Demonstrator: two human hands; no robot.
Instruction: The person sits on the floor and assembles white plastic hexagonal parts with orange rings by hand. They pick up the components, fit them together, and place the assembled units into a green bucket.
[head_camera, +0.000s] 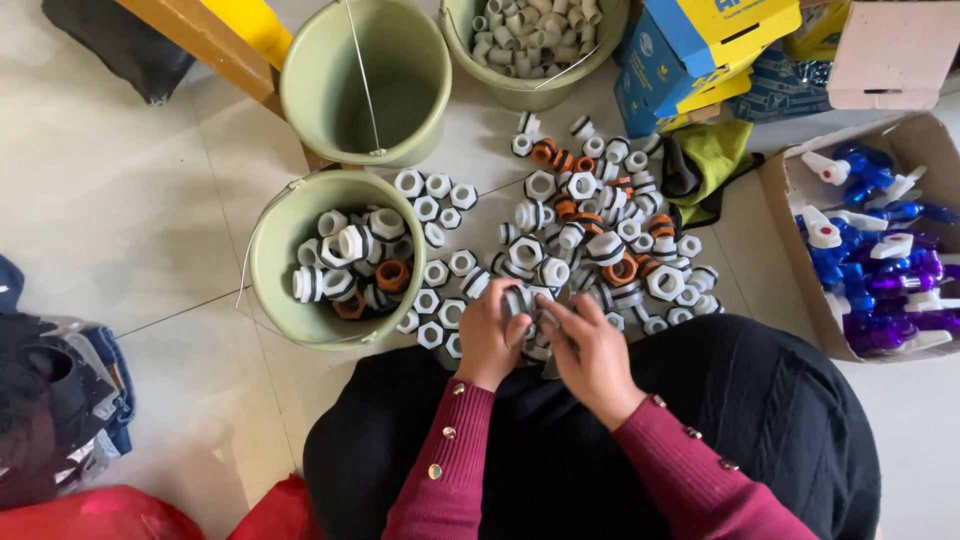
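White plastic fitting (527, 305), ribbed and part hidden, sits at lower centre of the frame, pinched between both hands just above the dark lap. Left hand (489, 335) curls its fingers around the fitting's left side; right hand (592, 352) closes thumb and fingers on its right side, the two hands nearly touching. Above them a loose pile of fittings (590, 235) spreads over the pale tiled floor (120, 200): white hexagonal nuts, threaded collars and orange rubbery rings. Left of the hands, a pale green bucket (262, 255) holds similar assembled pieces. An empty green bucket (400, 60) stands at upper centre. At the right edge, a cardboard box (790, 250) contains blue and purple translucent taps with white handles.
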